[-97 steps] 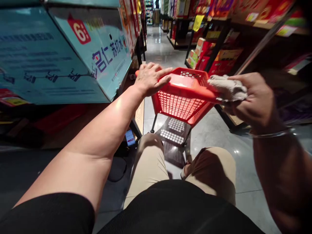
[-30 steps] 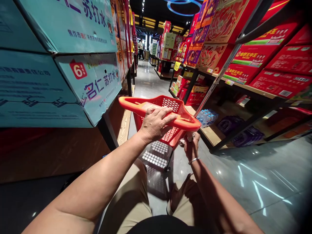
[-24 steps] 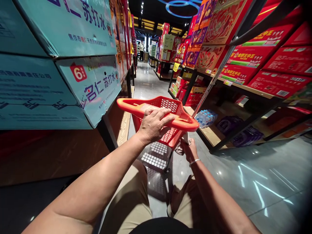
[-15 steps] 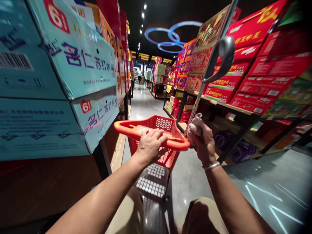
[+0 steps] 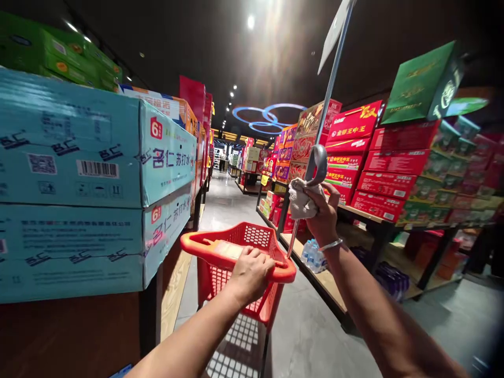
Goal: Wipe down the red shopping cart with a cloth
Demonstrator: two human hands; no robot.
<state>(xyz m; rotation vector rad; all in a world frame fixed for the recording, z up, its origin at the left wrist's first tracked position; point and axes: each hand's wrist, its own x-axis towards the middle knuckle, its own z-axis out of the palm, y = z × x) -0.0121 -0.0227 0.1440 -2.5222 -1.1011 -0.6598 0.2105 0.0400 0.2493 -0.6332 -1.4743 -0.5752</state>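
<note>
A red plastic shopping cart (image 5: 271, 236) stands in front of me in the aisle. My left hand (image 5: 254, 270) is closed over its handle (image 5: 197, 247), near the middle. My right hand (image 5: 323, 212) is raised above the cart's right side and pinches a whitish cloth (image 5: 303, 202). The cloth lies against a thin metal pole (image 5: 333, 84) that rises from the cart's right corner, just under a dark grey loop (image 5: 317, 164) on the pole. Whether the cloth wraps fully around the pole I cannot tell. At the pole's top is a pale sign (image 5: 333, 37), partly cut off.
Blue cartons (image 5: 71, 236) are stacked close on my left. Red cartons (image 5: 388, 181) and a green box (image 5: 419, 84) fill shelving on the right, with bottled water (image 5: 313, 254) on its lower board. The shiny floor (image 5: 224, 202) runs ahead between the displays.
My right hand has risen with the cloth from beside the handle to just under the pole's loop. My left hand stays on the handle. The view has tilted upward.
</note>
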